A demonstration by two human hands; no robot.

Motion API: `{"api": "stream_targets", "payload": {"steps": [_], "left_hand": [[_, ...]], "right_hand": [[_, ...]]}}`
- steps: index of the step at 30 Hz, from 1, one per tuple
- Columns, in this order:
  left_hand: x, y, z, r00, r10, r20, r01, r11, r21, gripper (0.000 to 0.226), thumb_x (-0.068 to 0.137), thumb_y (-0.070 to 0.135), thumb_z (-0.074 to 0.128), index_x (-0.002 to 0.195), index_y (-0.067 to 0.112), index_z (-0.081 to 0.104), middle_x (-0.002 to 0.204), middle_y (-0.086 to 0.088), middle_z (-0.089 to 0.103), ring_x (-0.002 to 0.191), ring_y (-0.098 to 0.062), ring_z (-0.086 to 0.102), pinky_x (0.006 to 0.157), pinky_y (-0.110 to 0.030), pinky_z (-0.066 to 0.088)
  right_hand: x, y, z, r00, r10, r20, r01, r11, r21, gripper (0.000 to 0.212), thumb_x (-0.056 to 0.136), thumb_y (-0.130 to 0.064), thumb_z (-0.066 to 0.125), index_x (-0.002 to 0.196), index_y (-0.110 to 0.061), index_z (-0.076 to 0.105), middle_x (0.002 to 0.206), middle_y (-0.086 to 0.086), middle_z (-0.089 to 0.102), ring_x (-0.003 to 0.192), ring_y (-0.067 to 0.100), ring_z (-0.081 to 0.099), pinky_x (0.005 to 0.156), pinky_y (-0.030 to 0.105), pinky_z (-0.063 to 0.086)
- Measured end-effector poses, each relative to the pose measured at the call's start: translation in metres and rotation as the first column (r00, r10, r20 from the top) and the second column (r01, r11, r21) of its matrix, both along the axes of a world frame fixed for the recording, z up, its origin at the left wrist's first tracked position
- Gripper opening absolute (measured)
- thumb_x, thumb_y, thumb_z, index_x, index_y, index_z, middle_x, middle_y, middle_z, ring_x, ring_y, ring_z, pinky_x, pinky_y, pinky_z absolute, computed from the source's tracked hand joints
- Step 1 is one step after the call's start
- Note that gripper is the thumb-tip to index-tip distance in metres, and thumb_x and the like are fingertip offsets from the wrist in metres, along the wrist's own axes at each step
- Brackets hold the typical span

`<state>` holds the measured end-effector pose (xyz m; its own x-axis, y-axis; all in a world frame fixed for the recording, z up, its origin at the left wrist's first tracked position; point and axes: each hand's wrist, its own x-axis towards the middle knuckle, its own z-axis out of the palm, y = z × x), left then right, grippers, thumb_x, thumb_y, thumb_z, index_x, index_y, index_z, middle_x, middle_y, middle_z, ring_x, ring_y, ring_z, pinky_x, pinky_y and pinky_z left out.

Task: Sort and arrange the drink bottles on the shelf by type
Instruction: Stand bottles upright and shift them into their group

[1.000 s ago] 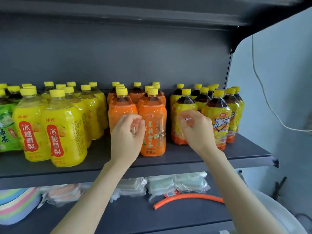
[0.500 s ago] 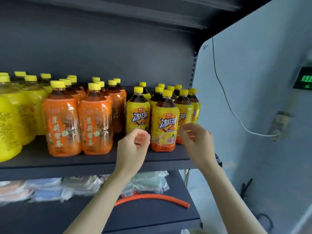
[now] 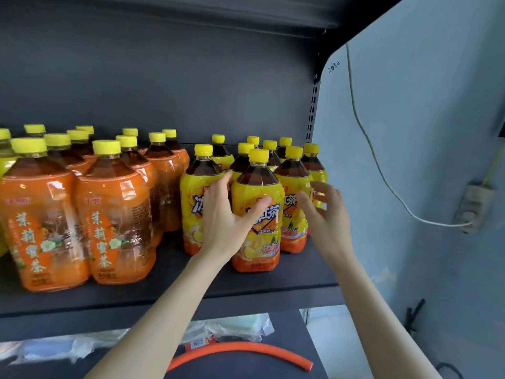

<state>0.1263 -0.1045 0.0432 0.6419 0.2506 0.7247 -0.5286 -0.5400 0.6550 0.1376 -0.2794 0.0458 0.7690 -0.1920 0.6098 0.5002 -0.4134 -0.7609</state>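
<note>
Iced tea bottles with yellow labels, dark tea and yellow caps stand in a group at the right end of the dark shelf point(image 3: 246, 287). The front iced tea bottle point(image 3: 262, 242) stands nearest the edge. My left hand point(image 3: 224, 225) grips its left side, thumb across the label and fingers reaching between it and the neighbouring bottle point(image 3: 191, 209). My right hand point(image 3: 325, 217) hovers just right of it with fingers spread, holding nothing. Orange-labelled tea bottles point(image 3: 114, 220) stand in rows to the left.
A sliver of yellow-labelled bottles point(image 3: 4, 160) shows at the far left edge. The shelf's slotted upright point(image 3: 314, 110) and a pale wall with a white cable point(image 3: 382, 173) bound the right side. Below, an orange tube point(image 3: 240, 348) and plastic packets point(image 3: 232, 329) lie on the lower shelf.
The view has shifted right and closer to the iced tea group. My left hand rose from below the shelf edge and took hold of the front iced tea bottle. My right hand opened its fingers.
</note>
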Motion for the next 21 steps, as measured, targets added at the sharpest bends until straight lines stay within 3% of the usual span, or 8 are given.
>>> {"api": "stream_targets", "payload": {"steps": [7,12,16,18,21], "left_hand": [[0.009,0.006,-0.007,0.996,0.037,0.079,-0.044,0.995,0.087,0.084,0.072,0.07,0.052,0.134,0.013,0.048,0.121,0.005,0.052,0.116,-0.003,0.037,0.097,-0.027,0.037],[0.005,0.0,-0.01,0.992,0.083,0.09,-0.091,0.993,0.08,0.088,0.075,0.076,0.045,0.135,0.012,0.046,0.127,-0.004,0.053,0.118,-0.004,0.035,0.096,-0.021,0.031],[0.001,-0.005,-0.011,0.99,0.131,0.051,-0.136,0.986,0.097,0.094,0.075,0.078,0.038,0.139,0.011,0.042,0.135,-0.009,0.049,0.127,-0.019,0.037,0.1,-0.027,0.03],[-0.001,-0.011,-0.013,0.985,0.165,0.059,-0.169,0.983,0.075,0.088,0.078,0.071,0.045,0.139,0.009,0.041,0.138,-0.011,0.045,0.129,-0.024,0.038,0.102,-0.03,0.033],[-0.011,-0.032,-0.018,0.943,0.274,0.188,-0.274,0.961,-0.03,0.066,0.084,0.043,0.064,0.131,0.001,0.046,0.134,-0.021,0.039,0.125,-0.026,0.041,0.101,-0.025,0.036]], "right_hand": [[0.028,0.005,-0.002,0.995,0.066,-0.079,-0.06,0.995,0.08,0.088,0.07,-0.067,0.06,0.143,-0.026,0.033,0.132,-0.004,0.041,0.121,0.014,0.047,0.104,0.042,0.043],[0.039,-0.001,-0.007,0.991,0.099,-0.087,-0.096,0.995,0.038,0.074,0.084,-0.039,0.071,0.144,-0.02,0.033,0.125,0.009,0.061,0.112,0.024,0.06,0.092,0.051,0.051],[0.036,-0.02,-0.009,0.985,0.157,-0.071,-0.151,0.986,0.075,0.073,0.084,-0.038,0.071,0.145,-0.022,0.036,0.126,0.006,0.061,0.118,0.022,0.057,0.094,0.049,0.052],[0.03,-0.033,-0.009,0.976,0.208,-0.065,-0.2,0.974,0.104,0.074,0.079,-0.044,0.071,0.144,-0.026,0.039,0.117,-0.002,0.063,0.113,0.02,0.059,0.088,0.041,0.055],[0.022,-0.055,-0.008,0.954,0.293,-0.063,-0.284,0.951,0.124,0.075,0.072,-0.05,0.068,0.14,-0.029,0.043,0.108,-0.01,0.065,0.108,0.017,0.062,0.081,0.032,0.057]]}}
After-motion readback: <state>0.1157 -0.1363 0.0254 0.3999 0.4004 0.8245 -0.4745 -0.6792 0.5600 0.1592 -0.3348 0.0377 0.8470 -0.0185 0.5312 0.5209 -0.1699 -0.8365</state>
